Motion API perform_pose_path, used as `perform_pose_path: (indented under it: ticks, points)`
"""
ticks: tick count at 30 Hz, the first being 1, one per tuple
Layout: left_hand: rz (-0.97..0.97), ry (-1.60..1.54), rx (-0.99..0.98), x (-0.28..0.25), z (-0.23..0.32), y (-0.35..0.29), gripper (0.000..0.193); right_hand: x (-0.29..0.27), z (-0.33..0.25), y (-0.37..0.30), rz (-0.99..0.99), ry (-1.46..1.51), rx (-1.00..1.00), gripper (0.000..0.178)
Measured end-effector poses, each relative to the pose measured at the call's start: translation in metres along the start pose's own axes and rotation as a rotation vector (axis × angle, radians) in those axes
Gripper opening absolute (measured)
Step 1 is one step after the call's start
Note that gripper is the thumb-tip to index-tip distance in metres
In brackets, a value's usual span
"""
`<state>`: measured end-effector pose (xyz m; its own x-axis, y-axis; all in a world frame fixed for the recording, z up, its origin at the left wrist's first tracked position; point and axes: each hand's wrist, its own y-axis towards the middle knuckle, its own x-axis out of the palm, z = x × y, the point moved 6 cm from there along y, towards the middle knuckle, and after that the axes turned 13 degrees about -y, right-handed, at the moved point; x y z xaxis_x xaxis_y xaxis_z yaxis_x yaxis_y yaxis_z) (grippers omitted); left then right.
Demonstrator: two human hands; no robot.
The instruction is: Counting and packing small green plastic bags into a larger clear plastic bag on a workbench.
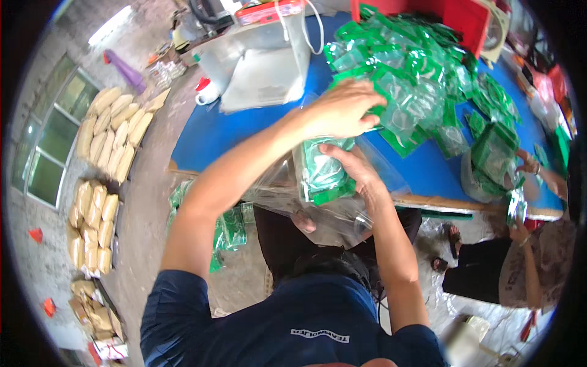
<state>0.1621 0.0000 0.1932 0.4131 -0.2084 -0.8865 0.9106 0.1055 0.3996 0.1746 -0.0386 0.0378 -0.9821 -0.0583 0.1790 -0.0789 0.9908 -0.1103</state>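
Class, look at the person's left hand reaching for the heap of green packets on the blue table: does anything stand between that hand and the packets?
Nothing visible does. The left hand already lies on the near edge of the heap of green packets on the blue table. The right hand holds a stack of green packets at a clear plastic bag just below.

Blue table (232, 131) with a pale wooden edge along its near side. Lying on it: a large heap of green-and-clear packets (422, 79) spread over its middle and right part; a red crate (455, 15) at the far edge, touching the heap; a clear plastic bag (263, 67) on the left part. Grey concrete floor (153, 202) beside the table, carrying rows of tan sacks (113, 131) well apart from it and a few green packets (229, 229) just below the table edge.
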Motion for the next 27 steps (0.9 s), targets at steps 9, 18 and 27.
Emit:
perform_pose_path:
  ticks: [9,18,27]
  points:
    - [-0.784,-0.339,-0.326,0.072,-0.062,-0.009,0.021,0.01,-0.017,-0.004,0.119,-0.214,0.051,0.09]
    - [-0.292,-0.143,0.031,0.116,0.046,0.013,0.015,0.027,0.045,0.062,-0.161,-0.231,-0.135,0.071]
    - [1.543,-1.29,-0.721,0.021,-0.029,-0.236,0.07,0.014,0.001,0.006,-0.138,0.14,0.104,0.058]
